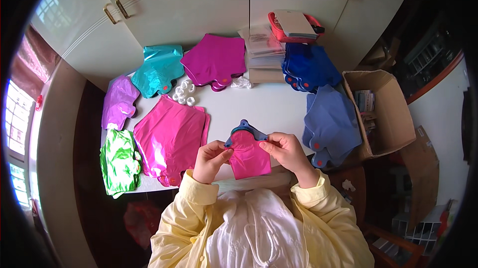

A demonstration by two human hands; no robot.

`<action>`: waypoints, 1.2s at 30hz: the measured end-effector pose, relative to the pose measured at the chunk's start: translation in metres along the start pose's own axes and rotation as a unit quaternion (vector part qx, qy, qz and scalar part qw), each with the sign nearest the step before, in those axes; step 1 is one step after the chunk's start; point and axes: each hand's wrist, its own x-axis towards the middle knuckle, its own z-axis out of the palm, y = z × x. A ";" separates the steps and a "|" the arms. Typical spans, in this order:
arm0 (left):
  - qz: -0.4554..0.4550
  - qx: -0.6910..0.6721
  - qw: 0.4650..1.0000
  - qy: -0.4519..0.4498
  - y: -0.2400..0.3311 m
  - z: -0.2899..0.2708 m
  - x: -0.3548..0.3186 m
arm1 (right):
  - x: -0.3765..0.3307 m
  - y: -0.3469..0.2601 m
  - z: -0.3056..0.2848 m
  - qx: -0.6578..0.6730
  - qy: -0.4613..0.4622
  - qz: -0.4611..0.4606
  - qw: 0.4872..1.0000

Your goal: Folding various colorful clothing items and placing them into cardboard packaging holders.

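Note:
Close to the table's near edge, I hold a small folded bundle of flat foil balloons (250, 157) in both hands. Its front is bright pink, and blue and dark teal edges show behind it at the top. My left hand (211, 161) pinches the bundle's left side between thumb and fingers. On the other side, my right hand (287, 152) grips the upper right corner the same way. Left of my hands lies a large stack of shiny pink foil balloons (172, 136). A blue-grey stack (332, 123) is to the right.
Around the white table (234, 106) lie purple (119, 101), green (119, 161), teal (158, 68), magenta (215, 60) and dark blue foil stacks (309, 64). White ribbon rolls (184, 92), clear plastic sleeves (266, 51) and a red basket (276, 31) sit farther back. An open cardboard box (393, 113) stands right.

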 end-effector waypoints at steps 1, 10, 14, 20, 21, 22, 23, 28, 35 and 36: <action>-0.003 0.010 1.000 -0.002 0.002 0.000 0.001 | 0.001 0.003 -0.002 -0.020 -0.002 -0.005 1.000; -0.077 0.086 0.993 -0.036 0.003 -0.008 0.018 | 0.012 0.009 -0.014 -0.015 -0.052 0.029 0.998; -0.086 0.133 0.986 -0.044 0.001 -0.012 0.029 | 0.024 0.018 -0.019 -0.010 -0.067 0.061 0.996; -0.085 0.340 0.937 0.008 0.000 -0.012 0.054 | 0.051 0.046 -0.027 -0.049 -0.072 0.122 0.989; -0.093 0.334 0.938 0.009 0.001 -0.012 0.056 | 0.053 0.048 -0.027 -0.037 -0.068 0.124 0.989; -0.101 0.329 0.939 0.009 0.001 -0.012 0.057 | 0.055 0.050 -0.027 -0.025 -0.064 0.127 0.990; -0.108 0.323 0.940 0.010 0.001 -0.012 0.058 | 0.056 0.051 -0.027 -0.012 -0.060 0.130 0.990; -0.101 0.277 0.955 -0.002 -0.016 -0.024 0.063 | 0.057 0.050 -0.028 0.000 -0.090 0.138 0.986; -0.108 0.158 0.981 -0.036 0.003 -0.017 0.055 | 0.056 0.050 -0.031 0.003 -0.072 0.121 0.990; -0.119 0.140 0.982 -0.050 0.002 -0.020 0.055 | 0.055 0.050 -0.031 0.013 -0.072 0.117 0.990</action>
